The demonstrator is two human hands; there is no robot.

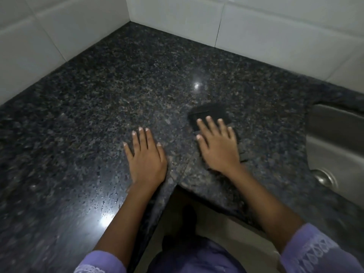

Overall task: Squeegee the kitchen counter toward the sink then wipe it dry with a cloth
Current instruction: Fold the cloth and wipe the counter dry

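A dark speckled granite counter [118,91] fills the view and meets in a corner. My right hand [218,146] lies flat, fingers spread, pressing a dark folded cloth [210,113] onto the counter; the cloth shows past my fingertips and beside my wrist. My left hand [146,156] rests palm down on the bare counter near the front edge, fingers apart, holding nothing. A steel sink [334,142] with its drain [325,177] is at the right edge. No squeegee is in view.
White wall tiles [177,18] rise behind the counter on two sides. A seam in the granite runs between my hands. The counter's front edge drops to a beige floor [177,209] below me.
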